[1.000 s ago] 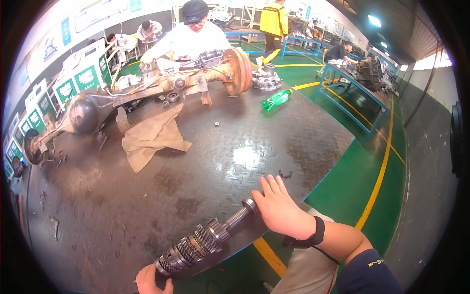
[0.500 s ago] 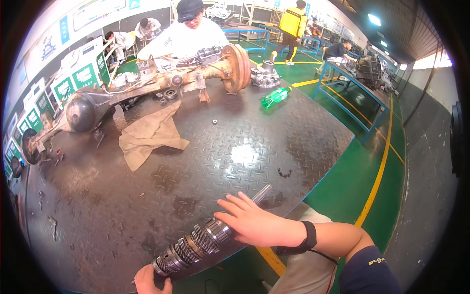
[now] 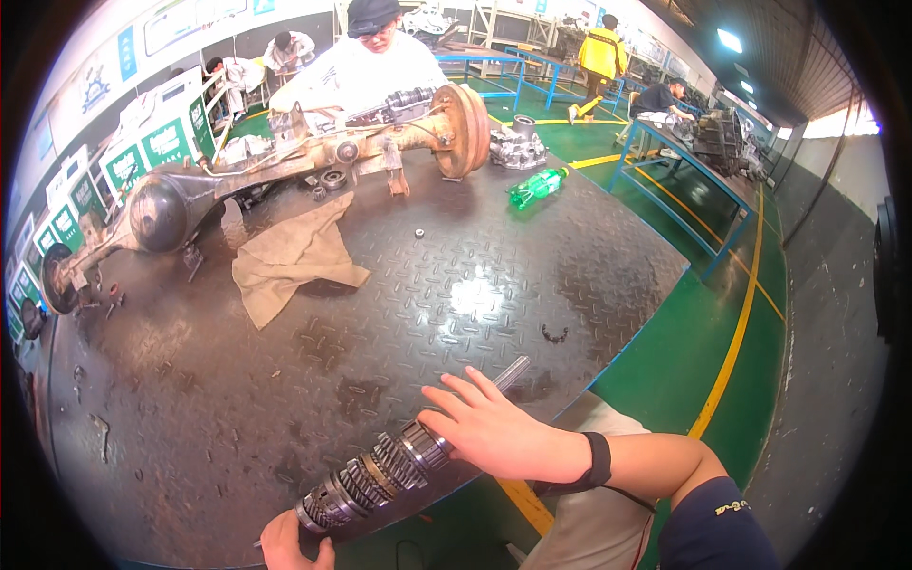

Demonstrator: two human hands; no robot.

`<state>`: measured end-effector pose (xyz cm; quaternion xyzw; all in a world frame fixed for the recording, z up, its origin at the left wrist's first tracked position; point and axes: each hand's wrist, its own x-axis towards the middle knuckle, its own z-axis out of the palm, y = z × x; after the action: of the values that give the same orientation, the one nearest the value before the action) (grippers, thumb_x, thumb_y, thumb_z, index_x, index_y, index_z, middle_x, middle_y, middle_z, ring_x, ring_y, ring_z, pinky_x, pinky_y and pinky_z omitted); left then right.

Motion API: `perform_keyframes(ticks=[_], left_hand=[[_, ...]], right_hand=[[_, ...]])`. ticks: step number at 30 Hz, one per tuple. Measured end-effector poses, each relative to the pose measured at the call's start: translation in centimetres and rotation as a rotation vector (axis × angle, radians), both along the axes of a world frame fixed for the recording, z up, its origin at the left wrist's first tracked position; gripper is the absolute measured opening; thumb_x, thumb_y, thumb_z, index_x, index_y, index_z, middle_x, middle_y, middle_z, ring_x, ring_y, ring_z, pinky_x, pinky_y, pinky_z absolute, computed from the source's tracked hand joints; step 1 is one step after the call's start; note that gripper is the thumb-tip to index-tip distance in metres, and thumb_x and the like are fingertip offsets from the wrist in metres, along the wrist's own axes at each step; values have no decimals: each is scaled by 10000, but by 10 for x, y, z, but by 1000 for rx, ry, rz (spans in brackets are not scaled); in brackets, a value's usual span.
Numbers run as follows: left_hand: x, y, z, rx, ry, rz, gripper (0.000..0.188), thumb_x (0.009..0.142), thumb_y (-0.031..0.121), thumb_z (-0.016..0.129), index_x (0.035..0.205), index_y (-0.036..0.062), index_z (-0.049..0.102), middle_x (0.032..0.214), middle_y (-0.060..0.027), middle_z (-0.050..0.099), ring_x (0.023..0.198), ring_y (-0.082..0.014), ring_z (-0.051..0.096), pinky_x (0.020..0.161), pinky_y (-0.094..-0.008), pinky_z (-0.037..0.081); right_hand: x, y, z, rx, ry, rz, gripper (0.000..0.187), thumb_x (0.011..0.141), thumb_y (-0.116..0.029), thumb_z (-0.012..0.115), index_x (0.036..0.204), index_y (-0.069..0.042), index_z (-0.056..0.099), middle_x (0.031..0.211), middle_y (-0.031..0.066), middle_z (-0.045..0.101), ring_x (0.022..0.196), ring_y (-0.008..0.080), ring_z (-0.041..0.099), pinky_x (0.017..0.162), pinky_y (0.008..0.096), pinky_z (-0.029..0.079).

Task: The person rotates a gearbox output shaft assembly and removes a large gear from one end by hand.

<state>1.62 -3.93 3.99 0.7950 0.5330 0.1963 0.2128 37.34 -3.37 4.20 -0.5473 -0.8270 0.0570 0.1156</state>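
A gear shaft (image 3: 385,464), a metal shaft stacked with toothed gears and rings, lies slantwise along the near edge of the tabletop. Its thin splined end (image 3: 513,371) sticks out beyond my right hand. At the lower left end of the shaft, my left hand (image 3: 287,546) is closed round the last gear; the frame's lower edge cuts part of it off. Across the upper right part rests my right hand (image 3: 499,432), palm down with fingers stretched and spread. Its thumb is hidden, and a black band circles the wrist.
On the patterned metal tabletop (image 3: 399,328) lie a brown cloth (image 3: 290,261), a green bottle (image 3: 538,189), a dark broken ring (image 3: 554,334) and a small nut (image 3: 419,234). A rusty axle (image 3: 313,161) spans the far side, with a person (image 3: 366,71) behind it.
Both hands and the gear shaft stay nearly in place. In the background, the person in yellow has moved to the right. The whole view has shifted very slightly.
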Motion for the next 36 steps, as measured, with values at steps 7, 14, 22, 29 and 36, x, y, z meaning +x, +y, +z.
perform_keyframes(ticks=[7, 14, 22, 29, 36], left_hand=[[2, 0, 2, -10, 2, 5, 473, 854, 78, 789, 1286, -56, 651, 1273, -293, 688, 1195, -481, 645, 1084, -509, 498], [0, 1, 0, -24, -4, 6, 490, 857, 84, 792, 1303, -59, 646, 1282, -296, 686, 1206, -483, 642, 1091, -511, 494], [-3, -2, -4, 13, 11, 5, 517, 861, 90, 795, 1327, -62, 629, 1308, -296, 672, 1229, -479, 629, 1114, -509, 475], [-3, -2, -4, 3, -6, -4, 519, 860, 88, 796, 1331, -55, 631, 1306, -292, 673, 1226, -476, 630, 1117, -510, 471], [-3, -4, -3, 1, 3, -7, 533, 854, 80, 802, 1338, -57, 626, 1312, -296, 670, 1238, -478, 627, 1116, -507, 476]], right_hand=[[20, -5, 6, -50, -113, -211, 595, 864, -50, 685, 1439, -19, 536, 1547, 322, 473, 1476, 575, 399, 1235, 731, 228], [37, -8, 6, -129, -400, -472, 655, 831, -108, 764, 1434, 14, 540, 1566, 333, 455, 1484, 563, 396, 1229, 738, 250], [23, -8, 1, -29, -338, -292, 602, 826, -59, 752, 1394, 15, 567, 1582, 303, 461, 1498, 536, 400, 1245, 713, 251], [0, -4, -4, -67, -81, -36, 713, 873, -30, 672, 1548, 45, 455, 1615, 285, 437, 1526, 485, 393, 1261, 654, 283], [-10, -2, -9, -11, -55, 15, 656, 888, -27, 651, 1504, 95, 461, 1571, 287, 486, 1497, 467, 445, 1257, 638, 300]])
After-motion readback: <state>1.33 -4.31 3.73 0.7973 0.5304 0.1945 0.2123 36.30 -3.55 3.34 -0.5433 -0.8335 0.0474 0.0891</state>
